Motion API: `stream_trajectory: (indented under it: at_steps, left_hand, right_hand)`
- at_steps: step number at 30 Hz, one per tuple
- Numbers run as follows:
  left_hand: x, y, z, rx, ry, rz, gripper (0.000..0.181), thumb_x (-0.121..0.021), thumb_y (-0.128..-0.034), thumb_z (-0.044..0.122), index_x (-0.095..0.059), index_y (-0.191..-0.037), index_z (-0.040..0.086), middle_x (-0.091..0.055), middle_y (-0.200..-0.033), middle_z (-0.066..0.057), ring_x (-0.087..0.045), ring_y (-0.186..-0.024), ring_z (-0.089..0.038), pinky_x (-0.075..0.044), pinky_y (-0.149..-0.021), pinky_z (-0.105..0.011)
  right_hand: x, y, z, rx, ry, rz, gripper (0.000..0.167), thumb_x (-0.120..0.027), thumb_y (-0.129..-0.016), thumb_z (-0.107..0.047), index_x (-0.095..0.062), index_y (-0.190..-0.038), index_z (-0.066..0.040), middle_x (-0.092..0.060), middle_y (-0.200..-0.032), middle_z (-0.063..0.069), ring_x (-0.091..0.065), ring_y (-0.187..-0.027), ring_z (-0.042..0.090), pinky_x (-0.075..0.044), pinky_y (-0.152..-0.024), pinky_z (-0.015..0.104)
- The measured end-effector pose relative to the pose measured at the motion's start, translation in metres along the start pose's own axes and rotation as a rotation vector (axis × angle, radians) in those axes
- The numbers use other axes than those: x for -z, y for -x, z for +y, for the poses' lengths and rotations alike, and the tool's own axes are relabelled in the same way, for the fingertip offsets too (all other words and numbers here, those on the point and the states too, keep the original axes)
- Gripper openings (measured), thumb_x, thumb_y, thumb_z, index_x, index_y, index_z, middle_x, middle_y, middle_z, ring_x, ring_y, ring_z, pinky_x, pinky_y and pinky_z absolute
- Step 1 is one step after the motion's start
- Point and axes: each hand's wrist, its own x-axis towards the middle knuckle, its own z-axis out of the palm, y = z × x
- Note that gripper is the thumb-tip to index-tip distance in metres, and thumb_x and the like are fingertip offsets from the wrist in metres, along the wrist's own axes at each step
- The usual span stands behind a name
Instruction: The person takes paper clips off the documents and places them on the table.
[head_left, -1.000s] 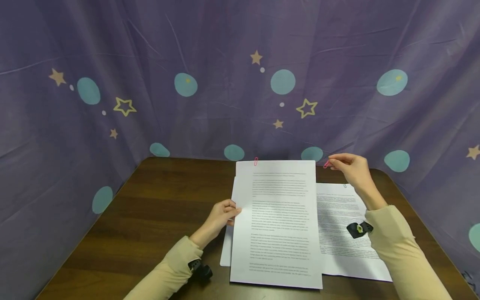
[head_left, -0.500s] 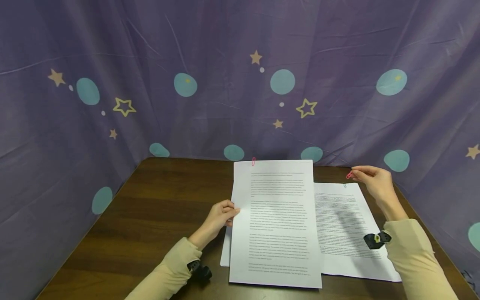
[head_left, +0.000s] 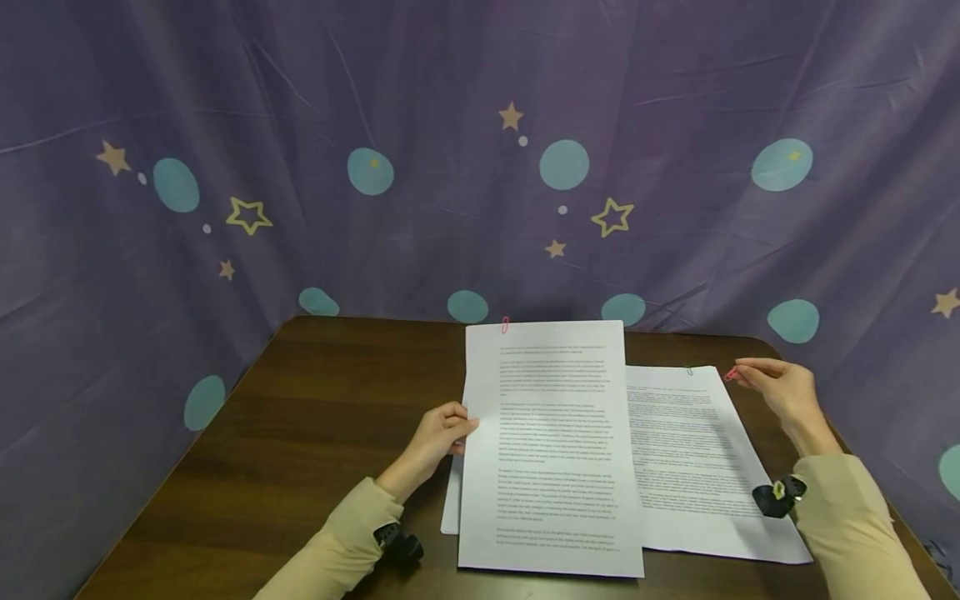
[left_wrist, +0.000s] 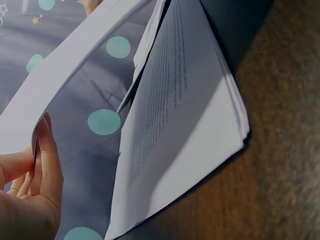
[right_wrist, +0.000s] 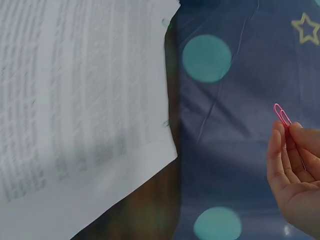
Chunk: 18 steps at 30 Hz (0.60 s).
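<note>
My left hand (head_left: 437,433) pinches the left edge of a raised stack of printed sheets (head_left: 555,450), thumb in front and fingers behind. A pink paper clip (head_left: 506,325) sits on the top edge of this stack, left of its middle. In my right hand (head_left: 783,392) a second pink paper clip (head_left: 731,375) is pinched between thumb and fingers. That hand hovers near the top right corner of another printed stack (head_left: 697,467) on the table. In the right wrist view the held pink clip (right_wrist: 282,115) points up from the fingertips.
On the top edge of the right stack is a green paper clip (head_left: 690,372). More paper (head_left: 452,500) lies beneath the raised stack, its left edge showing. The brown wooden table (head_left: 300,450) ends at a purple curtain (head_left: 420,233) with stars and dots.
My right hand has moved right and down with the pink paper clip, from beside the raised stack to past the right stack's corner. The left hand and its sheets have shifted slightly left.
</note>
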Motion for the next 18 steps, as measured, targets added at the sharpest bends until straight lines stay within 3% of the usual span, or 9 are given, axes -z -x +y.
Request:
stream_trajectory:
  at_steps: [5,10,14,18]
  left_hand:
    - [-0.003,0.008,0.013,0.000,-0.010,-0.002,0.008,-0.056,-0.0839,0.000,-0.048,-0.081,-0.003,-0.058,-0.063,0.002,-0.046,-0.050,-0.011,-0.042,-0.046,-0.021]
    - [-0.006,0.013,0.020,0.011,-0.008,0.008,0.008,-0.055,-0.0837,-0.001,-0.048,-0.080,-0.003,-0.057,-0.062,0.002,-0.045,-0.051,-0.012,-0.042,-0.047,-0.021]
    - [-0.004,0.008,0.012,0.010,0.005,0.009,0.009,-0.056,-0.0833,0.000,-0.048,-0.080,-0.003,-0.057,-0.061,0.002,-0.045,-0.051,-0.013,-0.041,-0.045,-0.021]
    - [-0.002,0.001,0.000,0.016,0.006,0.014,0.011,-0.058,-0.0829,0.002,-0.049,-0.080,-0.001,-0.057,-0.061,0.002,-0.045,-0.051,-0.013,-0.041,-0.045,-0.022]
  right_hand:
    - [0.009,0.014,0.000,-0.051,0.007,0.000,0.031,-0.064,-0.080,-0.025,-0.064,-0.102,-0.003,-0.067,-0.075,-0.010,-0.064,-0.069,0.006,-0.050,-0.061,0.018]
    - [0.015,0.026,-0.003,-0.104,-0.026,-0.016,0.010,-0.063,-0.081,-0.023,-0.068,-0.089,-0.018,-0.066,-0.072,-0.011,-0.064,-0.067,0.005,-0.050,-0.059,0.017]
    - [0.016,0.034,-0.004,-0.139,-0.033,0.005,0.006,-0.065,-0.080,-0.021,-0.066,-0.079,-0.027,-0.064,-0.068,-0.015,-0.062,-0.064,0.001,-0.048,-0.055,0.014]
    - [0.018,0.044,-0.013,-0.150,-0.047,-0.025,0.013,-0.063,-0.082,-0.015,-0.065,-0.077,-0.027,-0.064,-0.065,-0.015,-0.061,-0.063,0.001,-0.048,-0.054,0.014]
